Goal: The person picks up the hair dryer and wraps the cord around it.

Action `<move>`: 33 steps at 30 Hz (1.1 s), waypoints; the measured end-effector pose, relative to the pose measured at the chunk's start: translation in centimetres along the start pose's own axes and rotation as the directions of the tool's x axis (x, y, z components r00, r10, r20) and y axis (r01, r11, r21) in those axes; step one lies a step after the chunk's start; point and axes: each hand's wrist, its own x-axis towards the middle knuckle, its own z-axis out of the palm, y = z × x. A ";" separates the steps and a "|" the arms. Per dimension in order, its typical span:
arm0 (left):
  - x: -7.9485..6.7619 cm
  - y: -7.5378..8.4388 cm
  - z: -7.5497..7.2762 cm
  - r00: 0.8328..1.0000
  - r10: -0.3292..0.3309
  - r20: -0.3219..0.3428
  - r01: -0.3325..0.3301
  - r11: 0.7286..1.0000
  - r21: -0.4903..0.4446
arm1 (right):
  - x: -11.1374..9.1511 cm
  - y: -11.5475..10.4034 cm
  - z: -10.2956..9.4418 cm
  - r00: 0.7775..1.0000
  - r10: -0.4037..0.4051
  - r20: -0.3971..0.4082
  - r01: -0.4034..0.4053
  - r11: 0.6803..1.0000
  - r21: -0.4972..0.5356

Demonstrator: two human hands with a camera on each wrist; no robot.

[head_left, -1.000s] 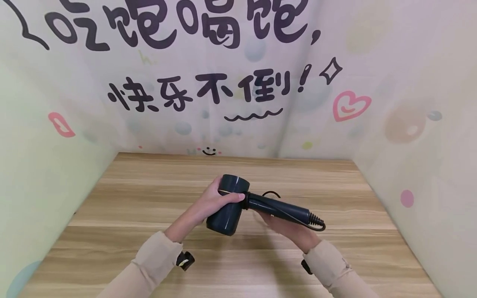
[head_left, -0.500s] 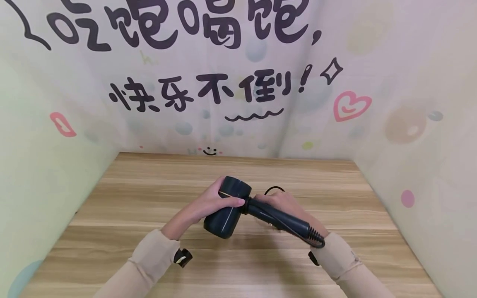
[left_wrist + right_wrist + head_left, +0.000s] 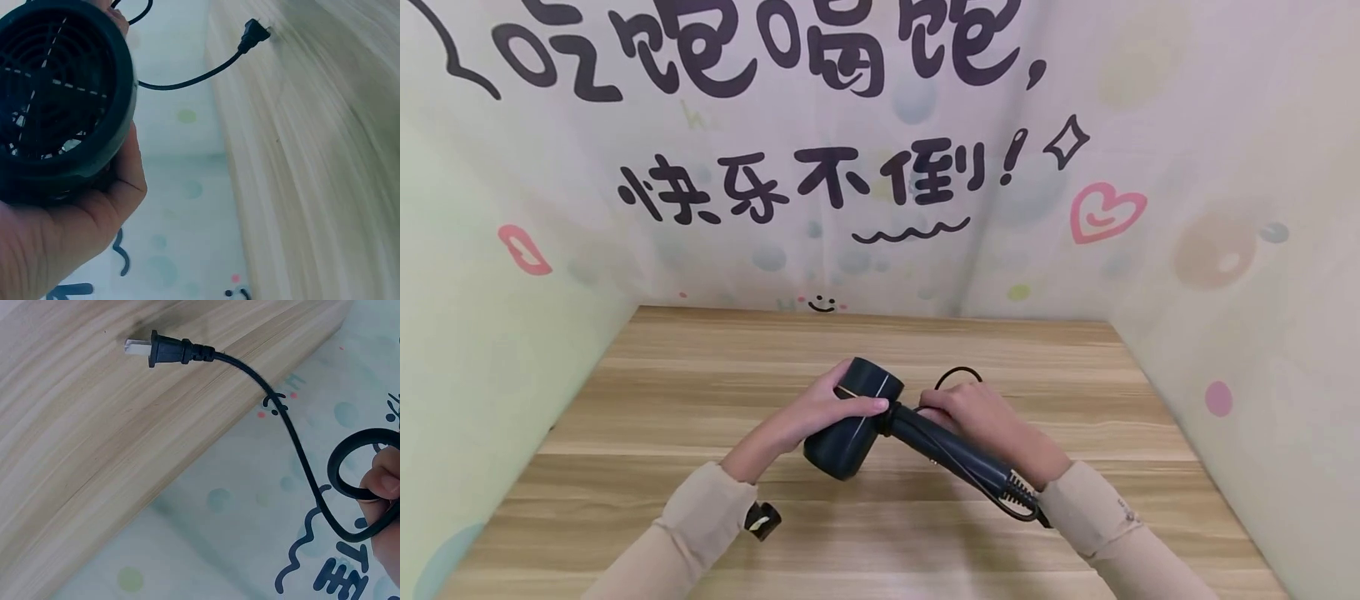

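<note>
A dark navy hair dryer (image 3: 842,446) is held over the table, its handle (image 3: 951,446) slanting down to the right. My left hand (image 3: 808,412) grips the barrel, thumb across its front near the handle joint. The left wrist view looks into the round vent grille (image 3: 53,84). My right hand (image 3: 992,421) is behind the handle and pinches the black power cord (image 3: 292,434), with a loop of it rising above the fingers. From there the cord runs to a two-pin plug (image 3: 172,350) hanging free. More cord lies along the handle, below its coiled strain relief (image 3: 1021,490).
A wood-grain table (image 3: 700,350) spreads under both hands. Behind it stands a pale printed backdrop (image 3: 820,267) with large black characters, and pale walls close off both sides. A black wrist strap (image 3: 763,521) shows at the left cuff.
My right hand has come up from beneath the handle to behind it and now holds the cord. The dryer's handle has tipped further down to the right. My left hand keeps its grip.
</note>
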 end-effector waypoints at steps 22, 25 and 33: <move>0.4 -1.1 1.1 0.997 0.075 -0.037 -0.068 0.984 0.164 | -0.5 0.6 0.0 0.997 -0.016 -0.076 -0.006 0.963 -0.270; 0.5 -1.1 1.2 0.995 0.081 -0.056 -0.067 0.975 0.211 | -0.5 0.5 -0.2 0.998 -0.010 -0.057 -0.006 0.961 -0.277; 0.8 -1.2 1.5 0.989 0.067 -0.133 -0.018 0.940 0.340 | -0.4 0.5 -0.9 0.999 0.042 0.015 -0.034 0.922 -0.385</move>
